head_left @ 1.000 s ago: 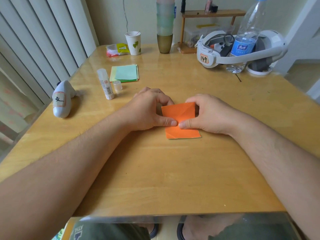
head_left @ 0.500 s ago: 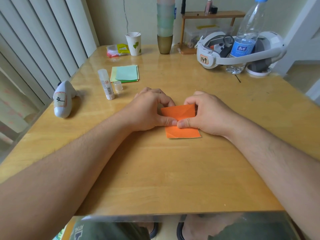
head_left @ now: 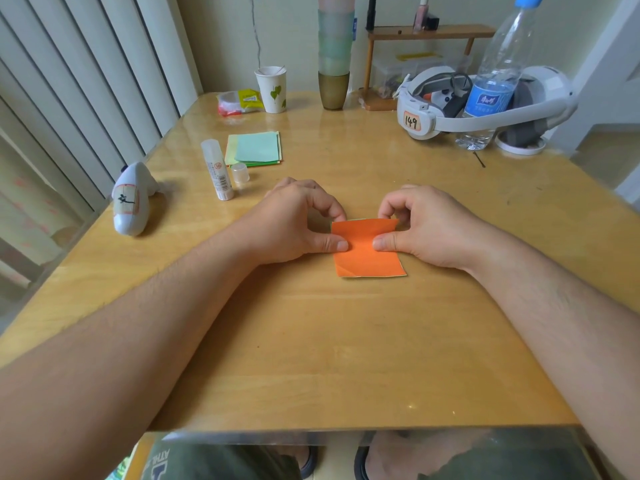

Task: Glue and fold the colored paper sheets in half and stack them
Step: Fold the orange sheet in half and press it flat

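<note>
An orange paper sheet (head_left: 367,252) lies on the wooden table (head_left: 311,341), its far part bent up and toward me over the near part. My left hand (head_left: 294,223) pinches its left edge between thumb and forefinger. My right hand (head_left: 422,223) pinches the right edge the same way. A stack of green folded sheets (head_left: 254,148) lies at the back left. The uncapped glue stick (head_left: 216,169) lies beside the stack, with its clear cap (head_left: 240,173) next to it.
A white stuffed toy (head_left: 131,199) lies near the left edge. At the back stand a paper cup (head_left: 272,90), stacked tumblers (head_left: 334,53), a snack packet (head_left: 239,102), a white headset (head_left: 485,105), a water bottle (head_left: 495,74) and a small wooden shelf (head_left: 429,32).
Both hands have shifted apart to the sheet's side edges, and the orange flap has come further toward me over the lower half.
</note>
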